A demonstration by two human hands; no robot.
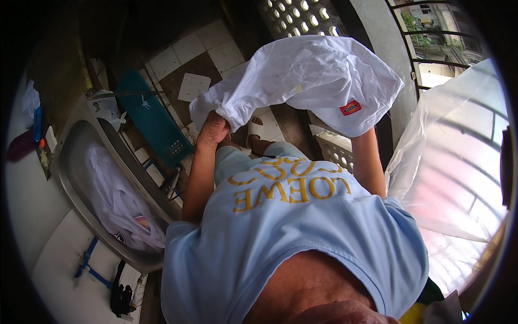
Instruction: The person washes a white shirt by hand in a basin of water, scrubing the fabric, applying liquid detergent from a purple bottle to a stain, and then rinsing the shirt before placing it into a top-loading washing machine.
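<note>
A white garment (302,67) with a small red patch is spread out in front of me, raised above the floor and arched between my arms. My left hand (217,128) is closed on its gathered left end. On the other side my right forearm (367,154) goes up under the cloth near the patch. The garment covers my right hand, so its fingers cannot be seen. To my left a second white garment (116,189) lies crumpled inside a metal sink (78,129).
Beyond the sink is a teal plastic piece (154,121) with holes at one end. A translucent plastic sheet (453,146) hangs at my right, below a barred window (440,32). A perforated wall (302,16) stands ahead. Blue pipes (91,259) run beside the sink.
</note>
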